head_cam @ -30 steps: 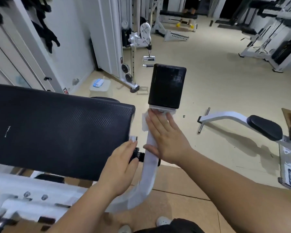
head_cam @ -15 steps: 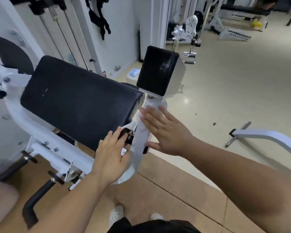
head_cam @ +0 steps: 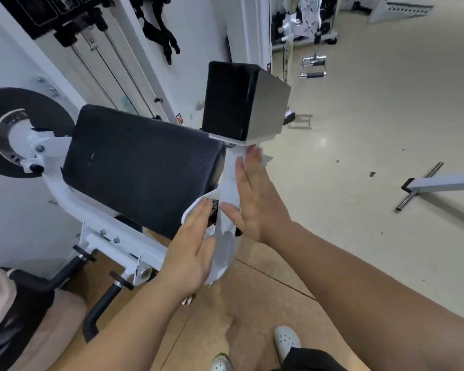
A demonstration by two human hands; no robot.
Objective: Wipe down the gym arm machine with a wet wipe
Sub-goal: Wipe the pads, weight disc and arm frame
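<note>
White post (head_cam: 228, 180): right hand (head_cam: 255, 199) presses wet wipe (head_cam: 264, 157) just under pad (head_cam: 231, 100) edge

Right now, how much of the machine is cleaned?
Nothing shows clearly as finished; no wet marks are visible. In hand: the right hand presses a wipe flat on the white post, while the left hand rests on the frame below. Probably left: the big pad, small pad and handles.

Pale glossy gym floor (head_cam: 373, 129), white wall (head_cam: 8, 57), hanging cable handle (head_cam: 313, 66), tan mat (head_cam: 247, 295) underfoot.
</note>
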